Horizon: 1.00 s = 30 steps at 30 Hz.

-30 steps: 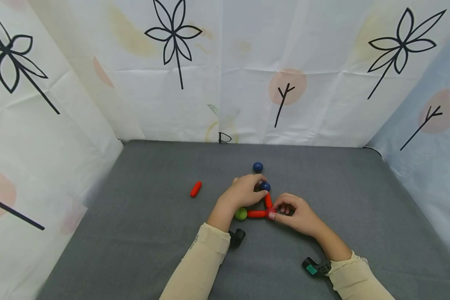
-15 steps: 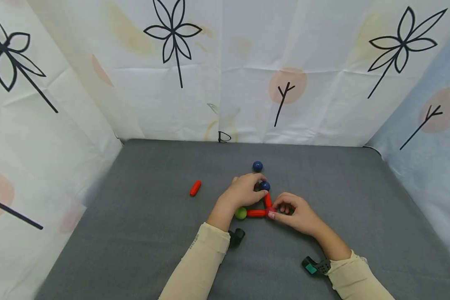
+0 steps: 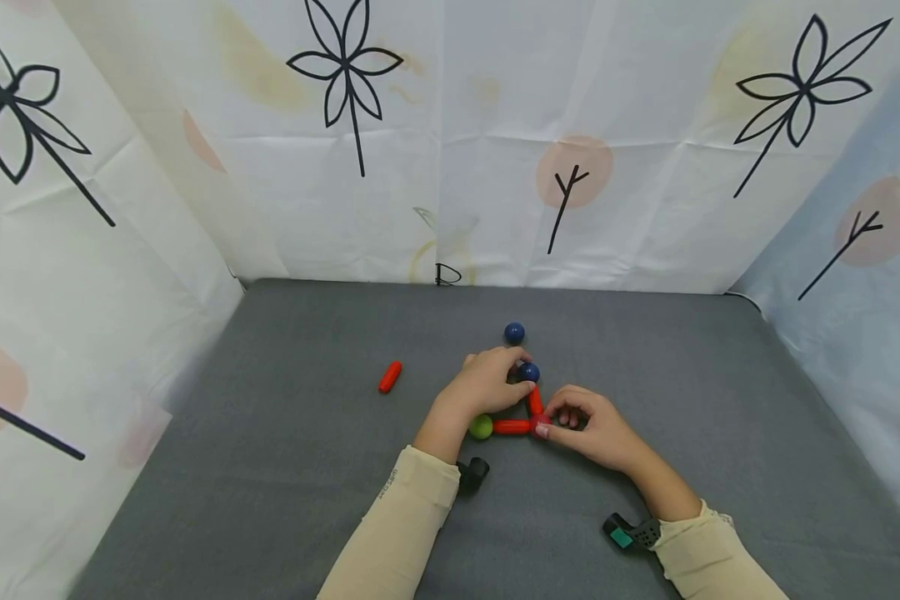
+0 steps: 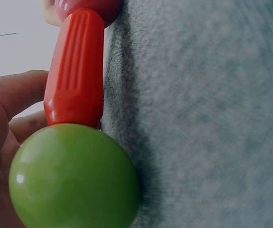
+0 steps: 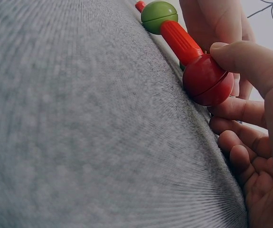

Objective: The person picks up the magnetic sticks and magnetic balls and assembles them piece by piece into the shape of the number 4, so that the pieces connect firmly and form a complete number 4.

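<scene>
Toy balls and rods form an L on the grey cloth in the head view. A red ball (image 3: 540,425) stands at its corner, pinched between thumb and index finger of my right hand (image 3: 598,430); the other right fingers curl loosely below it in the right wrist view. One red rod (image 3: 512,427) runs left from it to a green ball (image 3: 481,427). Another red rod (image 3: 535,402) points away to a blue ball (image 3: 528,372), which my left hand (image 3: 487,382) pinches with thumb and fingers. The green ball (image 4: 74,178) sits close by the left palm in the left wrist view.
A loose blue ball (image 3: 514,333) lies just beyond the left hand. Further left rests a loose red rod (image 3: 390,377). Patterned white curtains (image 3: 495,225) stand behind and at both sides of the grey-covered table (image 3: 307,325).
</scene>
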Each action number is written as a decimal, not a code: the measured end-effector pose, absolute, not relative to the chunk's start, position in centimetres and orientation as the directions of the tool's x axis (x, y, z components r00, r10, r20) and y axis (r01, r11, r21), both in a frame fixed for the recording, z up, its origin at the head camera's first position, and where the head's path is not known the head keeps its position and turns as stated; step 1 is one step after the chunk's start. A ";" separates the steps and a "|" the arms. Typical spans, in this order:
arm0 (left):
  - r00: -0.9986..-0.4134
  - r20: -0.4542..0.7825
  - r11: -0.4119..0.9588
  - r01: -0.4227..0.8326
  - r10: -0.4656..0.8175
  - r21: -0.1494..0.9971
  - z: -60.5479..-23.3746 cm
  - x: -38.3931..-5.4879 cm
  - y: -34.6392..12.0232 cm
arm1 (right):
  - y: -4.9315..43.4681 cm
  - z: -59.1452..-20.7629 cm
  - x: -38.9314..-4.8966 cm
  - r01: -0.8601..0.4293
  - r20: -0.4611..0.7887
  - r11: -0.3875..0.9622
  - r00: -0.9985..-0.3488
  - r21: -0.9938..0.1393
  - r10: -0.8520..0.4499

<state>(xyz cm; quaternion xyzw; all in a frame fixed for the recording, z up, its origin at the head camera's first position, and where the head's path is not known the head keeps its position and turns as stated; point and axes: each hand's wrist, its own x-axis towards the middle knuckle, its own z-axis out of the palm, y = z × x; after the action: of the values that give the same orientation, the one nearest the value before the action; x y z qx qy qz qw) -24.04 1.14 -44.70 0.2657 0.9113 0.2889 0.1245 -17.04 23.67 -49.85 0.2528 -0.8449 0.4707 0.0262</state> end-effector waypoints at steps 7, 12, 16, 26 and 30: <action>-0.827 -0.077 0.695 0.413 0.557 0.588 -44.7 -24.1 1.2 | 23.6 -49.8 -17.1 -0.457 0.289 0.422 -0.868 -0.783 -0.403; -0.826 -0.076 0.694 0.415 0.558 0.588 -44.7 -24.1 1.2 | 23.7 -49.9 -17.1 -0.456 0.287 0.420 -0.868 -0.784 -0.406; -0.826 -0.078 0.693 0.412 0.558 0.591 -44.7 -24.1 1.1 | 23.7 -49.9 -17.1 -0.453 0.284 0.423 -0.869 -0.785 -0.405; -0.828 -0.078 0.695 0.410 0.555 0.590 -44.6 -24.0 1.1 | 23.6 -49.9 -17.1 -0.457 0.290 0.409 -0.866 -0.790 -0.407; -0.828 -0.074 0.693 0.413 0.556 0.590 -44.6 -24.0 1.1 | 23.6 -49.8 -17.1 -0.457 0.291 0.407 -0.866 -0.791 -0.407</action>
<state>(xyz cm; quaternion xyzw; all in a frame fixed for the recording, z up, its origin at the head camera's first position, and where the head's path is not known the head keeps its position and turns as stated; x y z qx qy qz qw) -23.97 1.10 -44.55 0.2660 0.9117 0.2875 0.1244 -17.07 23.62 -49.79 0.2575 -0.8385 0.4795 0.0261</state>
